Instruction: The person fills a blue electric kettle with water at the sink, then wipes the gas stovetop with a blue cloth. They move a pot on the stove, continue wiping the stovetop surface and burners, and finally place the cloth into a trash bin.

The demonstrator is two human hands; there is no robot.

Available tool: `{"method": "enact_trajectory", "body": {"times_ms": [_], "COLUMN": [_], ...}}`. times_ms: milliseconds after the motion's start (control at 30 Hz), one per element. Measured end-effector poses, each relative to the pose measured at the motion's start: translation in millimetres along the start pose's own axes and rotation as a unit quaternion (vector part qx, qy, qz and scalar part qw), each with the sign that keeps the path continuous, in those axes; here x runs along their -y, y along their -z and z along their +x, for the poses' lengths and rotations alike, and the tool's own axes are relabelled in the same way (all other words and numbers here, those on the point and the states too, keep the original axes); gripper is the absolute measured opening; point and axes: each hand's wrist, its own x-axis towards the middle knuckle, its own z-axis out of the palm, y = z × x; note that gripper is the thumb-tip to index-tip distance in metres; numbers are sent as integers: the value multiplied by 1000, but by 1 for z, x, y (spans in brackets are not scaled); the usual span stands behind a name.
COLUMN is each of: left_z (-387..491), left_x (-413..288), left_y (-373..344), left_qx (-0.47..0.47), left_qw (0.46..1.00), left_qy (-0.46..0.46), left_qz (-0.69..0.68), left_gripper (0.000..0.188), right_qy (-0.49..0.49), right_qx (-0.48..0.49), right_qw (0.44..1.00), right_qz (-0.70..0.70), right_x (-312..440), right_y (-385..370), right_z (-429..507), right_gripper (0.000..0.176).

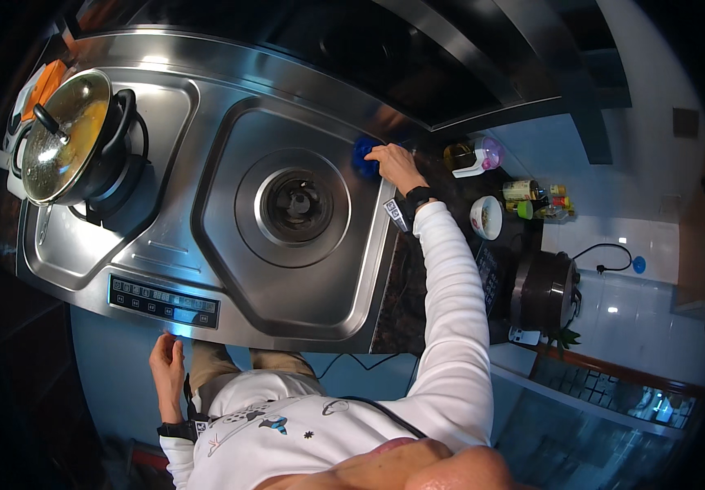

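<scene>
My right hand (396,165) presses a blue cloth (365,157) onto the back right corner of a stainless steel stovetop (211,153). The cloth is bunched under my fingertips. To the left of it lies a bare round burner (298,206) in a recessed steel tray, without its pot support. My left hand (167,358) hangs in front of the stove's front edge, just below the touch control panel (164,301), with its fingers loosely curled and nothing seen in them. A lidded pot (67,138) stands on the left burner, food showing through its glass lid.
Right of the stove, the dark counter holds an oil jug (474,157), a patterned bowl (486,218), several seasoning bottles (521,190) and a dark round cooker (543,291). An orange box (46,87) is behind the pot. A dark range hood (352,43) spans the back.
</scene>
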Motion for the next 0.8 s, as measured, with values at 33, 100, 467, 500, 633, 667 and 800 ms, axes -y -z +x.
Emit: {"method": "enact_trajectory", "body": {"times_ms": [33,100,467,500,633,667,800], "left_z": [0,-1,-6,-7,-8,-7,-4], "left_x": [0,0,7,6,2,2,4], "left_y": [1,2,10,14,25,27,34], "left_qx": [3,12,30,36,29,28,36], "left_qw": [1000,1000,999,999,999,999,998], "left_qy": [-2,-6,-25,-24,-29,-32,-30], "left_qz": [6,6,5,19,28,23,32], "left_gripper": [14,15,19,20,20,20,21], "right_qy": [-52,-109,-267,-259,-253,-254,-185], "right_qx": [25,23,-16,-17,-12,-1,-20], "right_qw": [998,994,962,965,967,967,983], "right_qz": [1,9,60,45,-1,-3,4], "right_x": [3,9,39,42,56,62,97], "right_y": [-2,-4,-9,-12,-20,-21,-20], "right_z": [0,1,-22,-21,-28,-34,-77], "right_gripper": [33,31,32,31,28,28,20]}}
